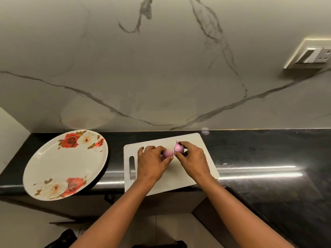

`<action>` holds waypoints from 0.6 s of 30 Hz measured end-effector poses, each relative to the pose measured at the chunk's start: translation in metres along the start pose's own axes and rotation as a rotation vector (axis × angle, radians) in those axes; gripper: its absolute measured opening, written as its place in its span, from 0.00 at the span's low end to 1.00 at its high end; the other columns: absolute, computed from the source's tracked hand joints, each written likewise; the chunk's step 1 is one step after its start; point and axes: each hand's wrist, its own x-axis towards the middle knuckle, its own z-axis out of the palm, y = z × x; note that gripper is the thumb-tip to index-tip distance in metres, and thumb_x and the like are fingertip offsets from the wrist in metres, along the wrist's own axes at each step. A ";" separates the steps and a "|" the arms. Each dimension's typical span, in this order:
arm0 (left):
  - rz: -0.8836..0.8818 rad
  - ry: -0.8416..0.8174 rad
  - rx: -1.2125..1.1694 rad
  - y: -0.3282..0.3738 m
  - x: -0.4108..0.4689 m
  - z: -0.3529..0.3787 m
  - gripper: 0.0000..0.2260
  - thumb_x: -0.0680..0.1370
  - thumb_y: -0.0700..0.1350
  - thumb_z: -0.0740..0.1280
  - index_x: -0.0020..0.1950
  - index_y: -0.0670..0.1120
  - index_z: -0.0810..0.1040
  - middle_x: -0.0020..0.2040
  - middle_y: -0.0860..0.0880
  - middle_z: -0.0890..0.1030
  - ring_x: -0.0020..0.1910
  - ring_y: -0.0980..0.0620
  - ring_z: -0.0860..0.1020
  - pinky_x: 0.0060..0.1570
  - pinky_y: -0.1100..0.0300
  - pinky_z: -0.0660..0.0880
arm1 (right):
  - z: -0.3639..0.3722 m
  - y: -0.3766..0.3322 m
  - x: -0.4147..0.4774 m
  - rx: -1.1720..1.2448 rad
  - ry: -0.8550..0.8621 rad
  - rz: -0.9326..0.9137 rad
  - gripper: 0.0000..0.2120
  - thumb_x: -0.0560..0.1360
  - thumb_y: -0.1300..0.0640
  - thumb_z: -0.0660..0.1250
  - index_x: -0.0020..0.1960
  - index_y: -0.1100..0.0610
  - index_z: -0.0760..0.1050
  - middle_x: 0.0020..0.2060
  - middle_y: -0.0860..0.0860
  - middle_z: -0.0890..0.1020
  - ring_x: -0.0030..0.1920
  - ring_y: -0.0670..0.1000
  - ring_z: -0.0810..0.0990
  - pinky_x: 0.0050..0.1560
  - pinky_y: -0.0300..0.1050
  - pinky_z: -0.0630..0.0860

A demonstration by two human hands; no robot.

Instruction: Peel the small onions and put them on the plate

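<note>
- Fingers of the left hand (pixel 152 162) curl round a round onion (pixel 168 153); I cannot tell its axis.
- Right hand (pixel 193 157) pinches a pointed onion (pixel 178 148) just beside it, tip toward the wall.
- Cutting board (pixel 172 178) lies beneath both hands, and the plate (pixel 66 163) is well left of the left fingers.

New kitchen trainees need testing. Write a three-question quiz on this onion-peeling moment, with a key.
1. True or false: the plate already holds a peeled onion.
2. The plate sits where, relative to the cutting board? A) left of it B) right of it C) on it
3. Fill in: the left hand and right hand each hold one ____.
Key: 1 false; 2 A; 3 onion (left onion, right onion).
</note>
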 end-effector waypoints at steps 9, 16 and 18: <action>0.056 -0.136 0.201 0.003 0.012 0.018 0.17 0.82 0.64 0.64 0.58 0.54 0.83 0.55 0.51 0.87 0.74 0.47 0.74 0.81 0.41 0.44 | 0.013 0.027 -0.004 -0.078 -0.061 0.044 0.17 0.80 0.48 0.71 0.67 0.51 0.79 0.58 0.49 0.85 0.51 0.49 0.84 0.51 0.41 0.78; 0.050 -0.162 0.211 0.001 0.015 0.028 0.17 0.82 0.64 0.65 0.58 0.54 0.84 0.55 0.51 0.87 0.71 0.47 0.75 0.81 0.40 0.45 | 0.016 0.031 -0.002 -0.085 -0.071 0.040 0.18 0.83 0.46 0.67 0.70 0.51 0.78 0.60 0.50 0.84 0.56 0.51 0.83 0.56 0.45 0.79; 0.044 -0.155 0.200 0.001 0.015 0.028 0.16 0.82 0.63 0.65 0.58 0.54 0.84 0.54 0.52 0.86 0.68 0.48 0.77 0.82 0.39 0.47 | 0.016 0.031 -0.002 -0.094 -0.073 0.039 0.17 0.83 0.46 0.67 0.69 0.51 0.78 0.60 0.50 0.84 0.56 0.51 0.83 0.54 0.44 0.78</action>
